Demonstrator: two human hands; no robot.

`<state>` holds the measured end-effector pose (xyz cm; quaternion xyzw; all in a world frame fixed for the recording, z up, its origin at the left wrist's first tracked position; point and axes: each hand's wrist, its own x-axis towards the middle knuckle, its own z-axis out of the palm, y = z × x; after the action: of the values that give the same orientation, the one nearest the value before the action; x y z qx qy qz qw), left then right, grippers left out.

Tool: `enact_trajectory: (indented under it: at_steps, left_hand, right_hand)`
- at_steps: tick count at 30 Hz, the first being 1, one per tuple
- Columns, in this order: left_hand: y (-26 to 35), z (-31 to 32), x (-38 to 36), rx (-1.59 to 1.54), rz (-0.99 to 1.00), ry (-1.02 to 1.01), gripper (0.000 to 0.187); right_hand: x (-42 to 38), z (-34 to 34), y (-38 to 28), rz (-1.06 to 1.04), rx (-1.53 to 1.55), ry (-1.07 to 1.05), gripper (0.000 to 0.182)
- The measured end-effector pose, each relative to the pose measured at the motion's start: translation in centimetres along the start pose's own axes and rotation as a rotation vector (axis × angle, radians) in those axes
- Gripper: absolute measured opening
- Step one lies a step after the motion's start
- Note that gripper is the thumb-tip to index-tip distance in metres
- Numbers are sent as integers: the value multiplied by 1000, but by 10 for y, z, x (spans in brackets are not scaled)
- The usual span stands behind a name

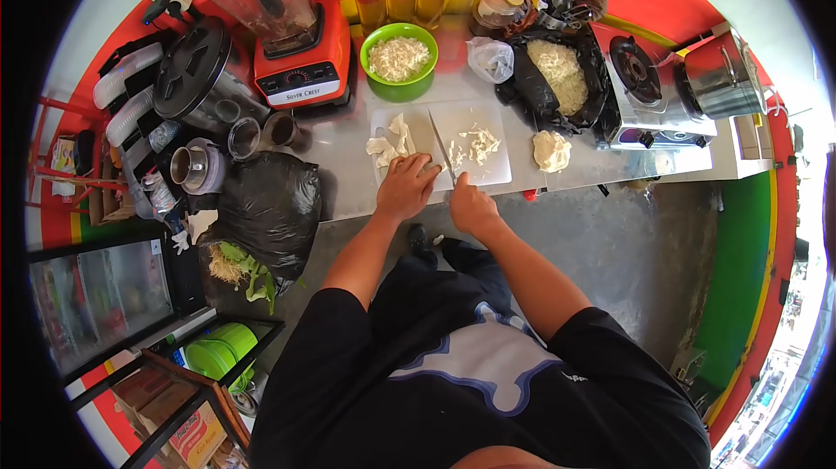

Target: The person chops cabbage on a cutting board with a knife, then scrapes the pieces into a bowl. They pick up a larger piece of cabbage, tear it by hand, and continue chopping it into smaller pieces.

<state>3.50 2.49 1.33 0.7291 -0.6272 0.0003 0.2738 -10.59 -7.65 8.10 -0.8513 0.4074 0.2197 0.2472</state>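
Note:
A white cutting board (484, 172) lies on the metal counter beneath my hands. My right hand (473, 208) is closed around the handle of a knife (442, 147), whose blade points away from me across the board. Beside the blade, my left hand (407, 186) has its fingers bent down on a pale piece, mostly covered, that looks like oyster mushroom. Larger pale pieces (394, 141) lie left of the knife, and small chopped bits (480, 145) lie to its right. A whole pale clump (551, 151) rests on the counter to the board's right.
Behind the board stands a green bowl (399, 86) of pale shreds. A red blender (300, 77) is at its left; a black bag (522, 90) of pale shreds and a gas stove (657, 125) are at right. A black plastic bag (270, 208) bulges at left.

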Motion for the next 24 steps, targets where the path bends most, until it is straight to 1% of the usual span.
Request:
enact_trajectory:
  at_steps: [3, 5, 7, 10, 13, 15, 18, 19, 21, 24]
  left_hand:
    - [0, 0, 0, -21, -9, 1, 29]
    - [0, 2, 0, -19, -11, 5, 29]
    - [-1, 2, 1, -12, -2, 1, 29]
    - [2, 2, -1, 7, -11, -10, 30]
    - [-2, 0, 2, 37, 4, 1, 30]
    - [1, 0, 0, 9, -4, -22, 30]
    - [-1, -3, 1, -1, 35, 8, 29]
    - [-3, -5, 1, 7, 33, 6, 29]
    - [-1, -1, 1, -1, 45, 41, 29]
    - [-1, 0, 0, 6, 34, 10, 30]
  right_hand:
    - [-11, 15, 1, 23, 29, 56, 32]
    - [-4, 22, 6, 10, 6, 50, 30]
    - [1, 16, 4, -1, -3, 49, 28]
    - [7, 6, 2, -51, -8, 33, 31]
    - [8, 3, 0, -81, -15, 66, 30]
    - [-3, 14, 2, -32, -5, 33, 28]
    - [2, 24, 3, -58, 42, 92, 30]
    - [8, 24, 0, -44, 46, 81, 31]
    - [16, 18, -1, -50, 40, 74, 31]
    - [5, 5, -7, -41, 28, 55, 30]
